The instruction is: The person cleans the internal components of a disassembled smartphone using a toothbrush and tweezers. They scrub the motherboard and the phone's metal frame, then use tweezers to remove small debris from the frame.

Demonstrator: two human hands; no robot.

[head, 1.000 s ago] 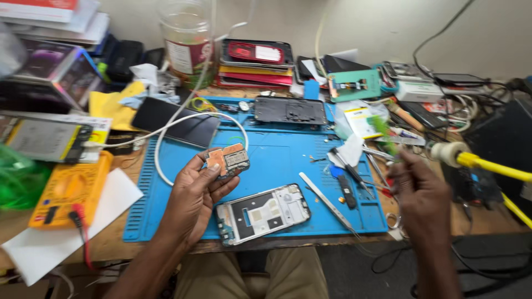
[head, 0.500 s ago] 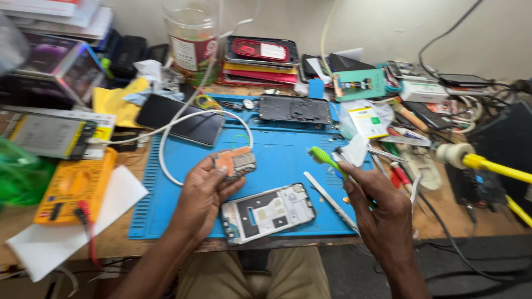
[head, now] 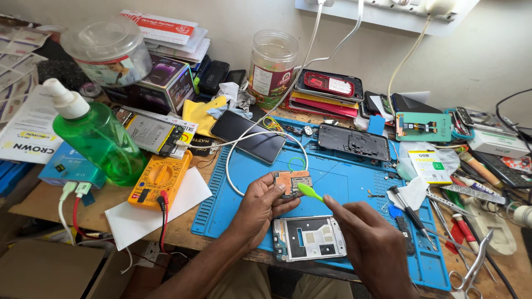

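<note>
Green spray bottle (head: 98,141): upright at far left of the bench, white nozzle on top.

Yellow multimeter (head: 160,177): lies just right of the bottle, partly on a white sheet, red and black leads plugged in.

Blue work mat (head: 343,182): covers the bench centre; a white cable loops over its left part.

Left hand (head: 260,207): fingers closed round a small circuit board (head: 292,181), held just above the mat, copper-coloured face up.

Green-tipped tool (head: 310,192): tip touches the board's lower right edge; its handle runs down into the right hand.

Right hand (head: 360,243): pinches the tool narrowly between thumb and forefinger.

Open phone frame (head: 308,238): lies flat on the mat's near edge, between the two hands, inner side up.

Step in hand, as judged: working the tool tip on the board. The next move calls for a steady left hold and light, short strokes, tip kept to the board.

Black phone chassis (head: 354,142): far side of the mat.

Tweezers and screwdrivers (head: 443,216): scattered at right.
</note>
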